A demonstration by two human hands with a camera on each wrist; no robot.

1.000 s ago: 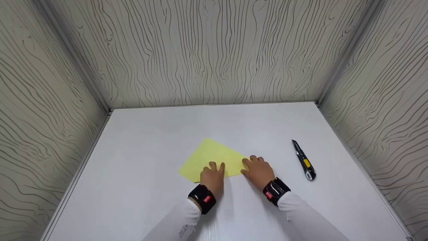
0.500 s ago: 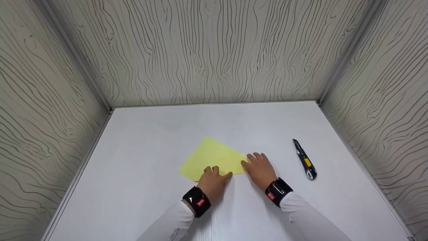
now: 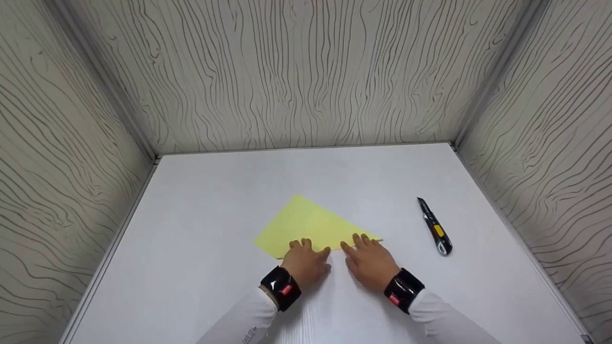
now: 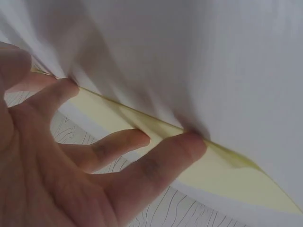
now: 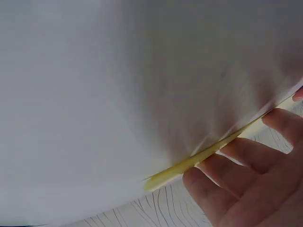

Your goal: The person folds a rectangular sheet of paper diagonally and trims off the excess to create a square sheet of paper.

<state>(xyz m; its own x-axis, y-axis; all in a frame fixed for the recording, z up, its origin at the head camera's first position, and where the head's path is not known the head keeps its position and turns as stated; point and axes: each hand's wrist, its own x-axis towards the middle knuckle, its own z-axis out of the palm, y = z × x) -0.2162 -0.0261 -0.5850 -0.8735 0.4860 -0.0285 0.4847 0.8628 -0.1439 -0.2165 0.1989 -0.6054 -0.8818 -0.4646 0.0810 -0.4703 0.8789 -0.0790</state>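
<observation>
A folded yellow paper (image 3: 311, 223), triangular in outline, lies flat on the white table (image 3: 215, 205). My left hand (image 3: 306, 260) presses its near edge with straight fingers, left of the middle. My right hand (image 3: 369, 258) presses the same edge further right, fingers spread flat. In the left wrist view the fingertips (image 4: 191, 142) bear down on the yellow paper (image 4: 222, 172). The right wrist view shows the fingers (image 5: 246, 153) along the paper's thin edge (image 5: 189, 163).
A black utility knife (image 3: 435, 229) with a yellow slider lies on the table to the right of my right hand. Wood-grain panels (image 3: 306, 71) wall in the table at the back and on both sides.
My right hand has slid back toward me along the near edge, uncovering the paper's right corner. The left hand drew back slightly to the same edge. The knife has not moved.
</observation>
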